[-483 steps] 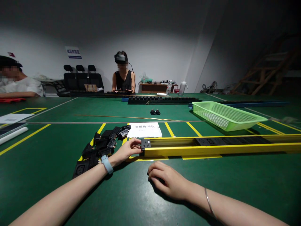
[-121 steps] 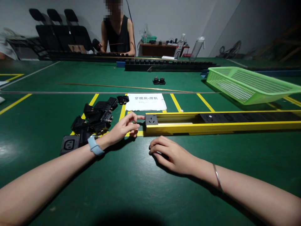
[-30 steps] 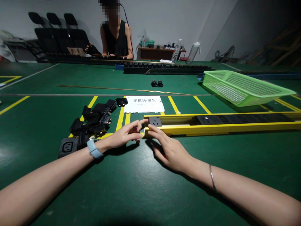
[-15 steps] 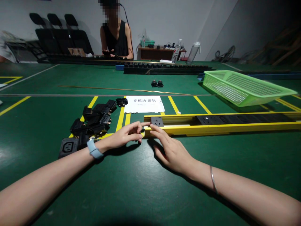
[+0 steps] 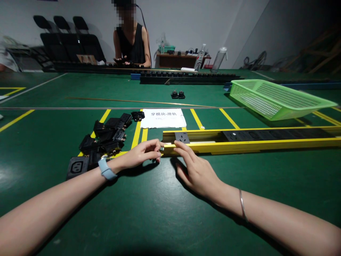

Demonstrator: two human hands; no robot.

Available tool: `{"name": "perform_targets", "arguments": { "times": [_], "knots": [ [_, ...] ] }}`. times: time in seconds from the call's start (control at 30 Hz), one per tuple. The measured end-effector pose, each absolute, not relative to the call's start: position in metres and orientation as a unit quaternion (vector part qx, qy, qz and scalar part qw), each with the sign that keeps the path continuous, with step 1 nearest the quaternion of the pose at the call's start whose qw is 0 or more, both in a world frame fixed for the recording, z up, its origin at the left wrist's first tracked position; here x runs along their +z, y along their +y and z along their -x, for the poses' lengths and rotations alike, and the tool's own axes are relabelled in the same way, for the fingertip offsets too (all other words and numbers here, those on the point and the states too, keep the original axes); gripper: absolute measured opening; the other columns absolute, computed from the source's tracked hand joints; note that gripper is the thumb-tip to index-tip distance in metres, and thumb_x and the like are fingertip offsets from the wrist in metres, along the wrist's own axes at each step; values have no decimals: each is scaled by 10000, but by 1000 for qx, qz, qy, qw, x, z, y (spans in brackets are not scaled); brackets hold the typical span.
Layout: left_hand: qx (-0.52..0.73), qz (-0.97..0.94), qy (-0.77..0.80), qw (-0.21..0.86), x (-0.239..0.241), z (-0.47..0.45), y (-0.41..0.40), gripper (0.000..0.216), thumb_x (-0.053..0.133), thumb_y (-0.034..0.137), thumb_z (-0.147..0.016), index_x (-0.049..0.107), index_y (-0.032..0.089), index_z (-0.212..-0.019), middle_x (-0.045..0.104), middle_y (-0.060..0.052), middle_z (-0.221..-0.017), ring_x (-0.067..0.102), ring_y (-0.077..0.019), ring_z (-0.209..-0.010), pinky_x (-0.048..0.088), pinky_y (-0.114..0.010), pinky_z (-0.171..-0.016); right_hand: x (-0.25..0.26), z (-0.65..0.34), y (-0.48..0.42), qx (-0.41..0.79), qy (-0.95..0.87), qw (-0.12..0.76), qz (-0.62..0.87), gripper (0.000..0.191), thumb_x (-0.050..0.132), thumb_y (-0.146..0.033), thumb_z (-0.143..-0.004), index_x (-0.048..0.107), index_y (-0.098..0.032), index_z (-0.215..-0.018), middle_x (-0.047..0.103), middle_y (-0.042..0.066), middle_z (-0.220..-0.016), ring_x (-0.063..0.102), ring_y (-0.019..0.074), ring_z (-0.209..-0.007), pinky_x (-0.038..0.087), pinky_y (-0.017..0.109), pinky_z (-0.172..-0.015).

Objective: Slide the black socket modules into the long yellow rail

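Note:
A long yellow rail [image 5: 250,145] with an open channel lies across the table. One black socket module [image 5: 182,137] sits inside it close to its left end, with a gap before a row of black modules [image 5: 269,135] farther right. My left hand [image 5: 147,151], a blue band at its wrist, is closed with curled fingers at the rail's left end; its fingertips are partly hidden. My right hand [image 5: 195,169] is open, its fingers stretched over the rail's front wall, the index fingertip at the single module. Loose black modules [image 5: 106,137] are heaped left of my left hand.
A white paper sign [image 5: 163,119] lies behind the rail's left end. A green basket [image 5: 279,101] stands at the back right. Two small black modules [image 5: 178,94] and a thin long strip [image 5: 133,101] lie farther back. Across the table sits a person [image 5: 131,42].
The single socket module has slid a little to the right along the channel, and my right hand has moved right with it. My left index finger has drawn back to the rail's end.

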State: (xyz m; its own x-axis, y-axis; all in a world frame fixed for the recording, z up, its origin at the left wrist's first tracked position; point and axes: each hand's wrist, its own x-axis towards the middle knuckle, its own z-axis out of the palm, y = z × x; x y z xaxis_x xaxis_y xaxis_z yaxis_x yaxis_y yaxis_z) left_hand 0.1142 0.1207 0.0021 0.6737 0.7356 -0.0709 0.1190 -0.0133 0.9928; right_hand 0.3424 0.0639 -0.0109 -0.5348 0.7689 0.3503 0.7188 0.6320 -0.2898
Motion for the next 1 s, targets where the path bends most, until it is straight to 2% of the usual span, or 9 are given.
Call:
{"name": "perform_targets", "arguments": {
  "times": [0.23, 0.5, 0.73, 1.0],
  "knots": [
    [245, -667, 323, 625, -1, -114, 122, 260, 581, 310, -840, 378, 184, -737, 585, 0, -786, 581, -126, -741, 409, -287, -727, -11, -342, 63, -38, -863, 210, 458, 313, 446, -226, -907, 449, -118, -1201, 431, 165, -1412, 638, 224, -952, 572, 343, -710],
    [244, -671, 322, 622, -1, -112, 122, 259, 579, 320, -841, 383, 186, -738, 585, -3, -798, 584, -131, -752, 415, -291, -745, -5, -341, 59, -135, -839, 128, 511, 170, 454, -247, -901, 574, -143, -960, 440, 161, -1392, 634, 171, -762, 481, 272, -582],
    [241, -670, 328, 620, 0, -112, 122, 258, 582, 319, -836, 384, 185, -738, 594, -14, -835, 589, -134, -751, 422, -298, -751, 2, -341, 57, -176, -814, 71, 549, 186, 459, -252, -899, 599, -150, -969, 452, 160, -1382, 617, 170, -748, 424, 257, -542],
    [244, -678, 320, 616, -4, -109, 124, 256, 587, 329, -840, 396, 186, -746, 589, -7, -820, 597, -138, -766, 424, -323, -815, 8, -343, 54, -181, -799, 31, 573, 218, 429, -276, -922, 595, -149, -983, 438, 170, -1391, 625, 179, -751, 429, 260, -530]
  ]
}}
